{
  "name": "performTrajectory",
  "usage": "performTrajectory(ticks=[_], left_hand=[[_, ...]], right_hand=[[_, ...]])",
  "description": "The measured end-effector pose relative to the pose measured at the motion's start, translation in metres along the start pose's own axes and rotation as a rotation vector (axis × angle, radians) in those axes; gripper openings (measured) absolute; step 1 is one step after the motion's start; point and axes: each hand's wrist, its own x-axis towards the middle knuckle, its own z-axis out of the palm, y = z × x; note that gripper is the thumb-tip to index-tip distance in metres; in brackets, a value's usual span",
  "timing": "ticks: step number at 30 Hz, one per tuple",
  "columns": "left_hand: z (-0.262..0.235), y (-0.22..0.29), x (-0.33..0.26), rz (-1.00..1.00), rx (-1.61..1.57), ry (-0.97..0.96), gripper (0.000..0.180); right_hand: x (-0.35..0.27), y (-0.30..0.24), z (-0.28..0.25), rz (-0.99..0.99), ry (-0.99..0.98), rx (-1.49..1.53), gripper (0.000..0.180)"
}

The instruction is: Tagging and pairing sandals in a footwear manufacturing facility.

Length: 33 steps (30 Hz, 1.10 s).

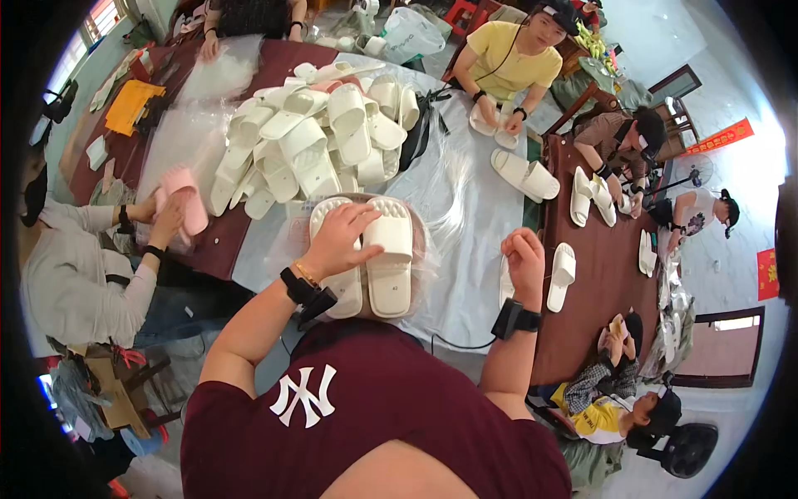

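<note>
A pair of white slippers lies side by side in front of me, toes away, on a clear plastic bag (428, 262). My left hand (345, 237) rests over the strap of the left slipper (345, 291), fingers spread and thumb reaching onto the right slipper (390, 266). To the right of the pair, my right hand (524, 256) is raised above the table with its fingers curled in; whether anything is between them does not show. Partly behind that hand sits another white slipper (505, 284).
A big heap of white slippers (307, 141) stands beyond the pair. At left a person's hands hold a pink slipper (184, 200) near clear plastic bags (187, 150). More slippers (525, 175) lie on the right, where several people sit along the dark red table (594, 274).
</note>
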Motion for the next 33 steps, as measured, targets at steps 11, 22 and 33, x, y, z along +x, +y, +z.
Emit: performTrajectory(ticks=[11, 22, 33], left_hand=[[-0.017, 0.053, 0.007, -0.582, -0.975, -0.185, 0.027], [-0.059, 0.007, -0.056, -0.787, -0.701, -0.012, 0.033], [-0.052, 0.041, -0.109, -0.796, -0.489, -0.788, 0.042]], right_hand=[[-0.041, 0.036, 0.135, -0.34, -0.463, -1.022, 0.006], [-0.067, 0.06, 0.128, -0.372, -0.446, -1.095, 0.003], [-0.082, 0.079, 0.124, -0.39, -0.718, -1.05, 0.005]])
